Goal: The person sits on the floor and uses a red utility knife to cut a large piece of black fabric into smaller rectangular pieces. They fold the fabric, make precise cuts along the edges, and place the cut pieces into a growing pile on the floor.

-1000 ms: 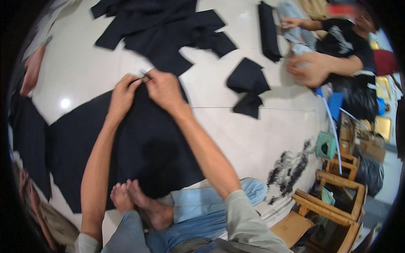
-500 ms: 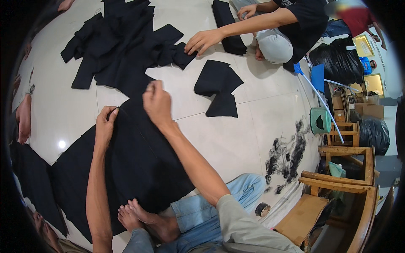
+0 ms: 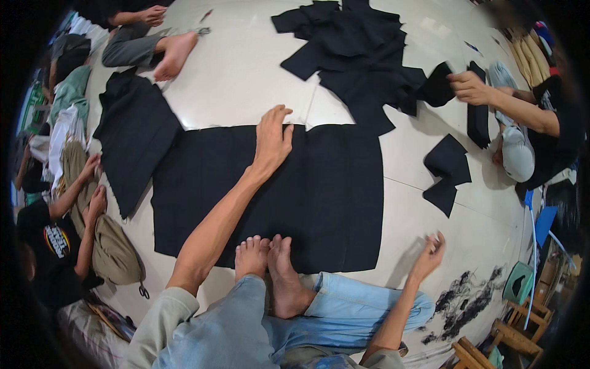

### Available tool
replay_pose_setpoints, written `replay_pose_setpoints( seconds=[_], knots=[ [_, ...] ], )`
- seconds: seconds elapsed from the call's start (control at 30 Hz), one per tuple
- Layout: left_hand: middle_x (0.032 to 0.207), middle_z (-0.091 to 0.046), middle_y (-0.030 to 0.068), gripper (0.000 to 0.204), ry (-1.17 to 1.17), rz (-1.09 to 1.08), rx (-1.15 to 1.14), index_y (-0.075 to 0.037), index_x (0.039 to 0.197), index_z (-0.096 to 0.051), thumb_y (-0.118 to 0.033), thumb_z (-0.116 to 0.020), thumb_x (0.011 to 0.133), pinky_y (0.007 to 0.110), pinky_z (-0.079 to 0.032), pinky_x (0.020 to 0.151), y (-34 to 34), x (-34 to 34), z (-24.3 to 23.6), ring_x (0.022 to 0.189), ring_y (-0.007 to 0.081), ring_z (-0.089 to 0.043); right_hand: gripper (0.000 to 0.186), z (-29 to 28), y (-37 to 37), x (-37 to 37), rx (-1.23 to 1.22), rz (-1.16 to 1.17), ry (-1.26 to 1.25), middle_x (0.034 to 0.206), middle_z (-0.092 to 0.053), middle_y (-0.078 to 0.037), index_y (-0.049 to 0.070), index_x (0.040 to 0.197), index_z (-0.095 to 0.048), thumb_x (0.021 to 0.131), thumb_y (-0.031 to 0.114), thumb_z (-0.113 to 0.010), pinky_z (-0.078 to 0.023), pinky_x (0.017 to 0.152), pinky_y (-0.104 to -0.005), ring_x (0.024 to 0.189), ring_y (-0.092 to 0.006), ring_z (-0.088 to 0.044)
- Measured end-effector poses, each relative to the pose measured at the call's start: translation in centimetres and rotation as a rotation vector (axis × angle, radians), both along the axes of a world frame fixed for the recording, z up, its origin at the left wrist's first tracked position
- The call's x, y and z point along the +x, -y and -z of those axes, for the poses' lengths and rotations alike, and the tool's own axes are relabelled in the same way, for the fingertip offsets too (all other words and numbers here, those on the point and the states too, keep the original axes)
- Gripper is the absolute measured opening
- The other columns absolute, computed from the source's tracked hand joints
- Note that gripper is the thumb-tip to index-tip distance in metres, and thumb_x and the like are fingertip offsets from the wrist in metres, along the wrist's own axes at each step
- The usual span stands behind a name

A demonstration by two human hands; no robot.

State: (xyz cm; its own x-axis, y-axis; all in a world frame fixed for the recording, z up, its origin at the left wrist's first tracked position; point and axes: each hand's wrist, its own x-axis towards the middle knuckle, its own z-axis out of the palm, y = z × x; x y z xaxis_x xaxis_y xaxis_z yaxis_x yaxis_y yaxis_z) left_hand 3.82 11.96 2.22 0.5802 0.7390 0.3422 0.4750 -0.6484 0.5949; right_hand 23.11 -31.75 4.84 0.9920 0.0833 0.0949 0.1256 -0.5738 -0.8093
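Note:
A wide black cloth [image 3: 335,203] lies spread on the floor in front of my bare feet [image 3: 286,277]. Over its far edge is my left hand [image 3: 272,138], fingers stretched and thumb apart, holding nothing. My right hand [image 3: 428,255] is off the cloth, above the pale floor at the right, beside my bent knee. Its fingers are spread, and I see nothing in them. The nearest thing beyond it is a loose tangle of black threads [image 3: 464,301].
A heap of black cloth pieces [image 3: 356,43] lies beyond the cloth, touching its far right corner. Another black piece [image 3: 132,135] lies left. At right, a co-worker's hand [image 3: 473,89] holds a small black piece; a folded piece [image 3: 445,163] lies nearer. Another person [image 3: 61,246] sits at left.
My hands have let go of the cloth's fold, and the cloth now lies flatter. My right hand has swung right and nearer to me. The view has turned leftward.

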Motion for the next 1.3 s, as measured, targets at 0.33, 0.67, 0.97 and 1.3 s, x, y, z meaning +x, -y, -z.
replay_pose_setpoints(
  seconds=[0.33,0.67,0.97,1.3],
  knots=[
    [0.122,-0.063,0.0161,0.073,-0.34,0.13,-0.09,-0.001,0.134,-0.051,-0.034,-0.084,0.077,0.05,-0.039,0.095,0.5,-0.5,0.3,0.115,0.0328,-0.057,0.039,0.5,-29.0,-7.4,0.417,-0.929,-0.754,0.085,-0.065,0.002,0.002,0.126,-0.064,0.105,0.033,-0.055,-0.028,0.047,-0.0196,0.054,-0.0016,-0.036],
    [0.099,-0.076,0.0129,0.04,-0.342,0.234,-0.733,-0.008,0.113,-0.076,-0.035,-0.08,0.084,0.038,-0.047,0.097,-4.1,-0.8,-0.8,0.098,0.0264,-0.07,0.038,2.7,-31.7,-5.7,0.457,-0.582,-0.718,0.068,-0.048,0.005,0.002,0.11,-0.066,0.1,0.038,-0.063,-0.025,0.041,-0.018,0.048,0.0004,-0.033],
    [0.097,-0.075,0.0086,0.03,-0.007,0.157,-1.146,-0.001,0.112,-0.075,-0.021,-0.075,0.09,0.029,-0.051,0.083,-4.4,-0.6,-0.6,0.087,0.0149,-0.067,0.032,2.3,-34.3,-7.0,0.209,-0.793,-0.308,0.093,-0.072,-0.007,-0.003,0.113,-0.072,0.097,0.023,-0.066,-0.049,0.083,-0.0277,0.087,-0.0125,-0.063],
    [0.091,-0.074,0.0068,0.025,-0.015,0.208,-1.189,-0.003,0.104,-0.076,-0.025,-0.073,0.093,0.03,-0.048,0.09,-5.6,-0.9,-1.1,0.09,0.0148,-0.065,0.026,1.8,-36.0,-5.3,0.092,-1.003,-0.265,0.081,-0.07,-0.015,-0.001,0.105,-0.073,0.093,0.022,-0.068,-0.049,0.071,-0.0328,0.073,-0.0166,-0.062]
  ],
)
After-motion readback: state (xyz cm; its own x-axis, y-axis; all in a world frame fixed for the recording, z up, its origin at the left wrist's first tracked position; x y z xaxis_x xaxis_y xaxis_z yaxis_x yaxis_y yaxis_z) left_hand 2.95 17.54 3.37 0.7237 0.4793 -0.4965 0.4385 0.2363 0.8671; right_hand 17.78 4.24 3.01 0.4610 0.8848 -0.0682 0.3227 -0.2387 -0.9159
